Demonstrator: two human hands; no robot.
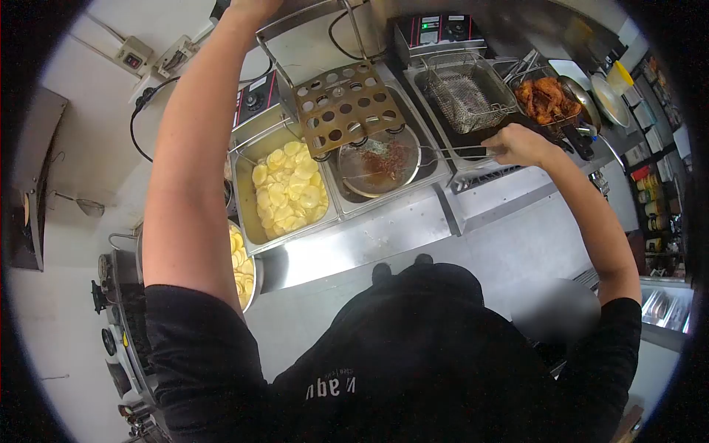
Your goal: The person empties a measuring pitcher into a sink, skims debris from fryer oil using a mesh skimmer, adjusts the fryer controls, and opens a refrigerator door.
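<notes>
My right hand is closed round the handle of a round mesh strainer, which lies over the middle fryer well with reddish-brown bits in it. At the top edge of the view, my left hand is only partly seen, beside the upper frame of a perforated metal rack. The rack, with rows of round holes, hangs tilted above the strainer. To its left, a metal pan holds sliced yellow potatoes.
An empty wire basket sits over the right fryer; another basket beyond it holds fried brown pieces. A bowl of slices stands at lower left. Control boxes are behind the wells. A small strainer hangs on the left wall.
</notes>
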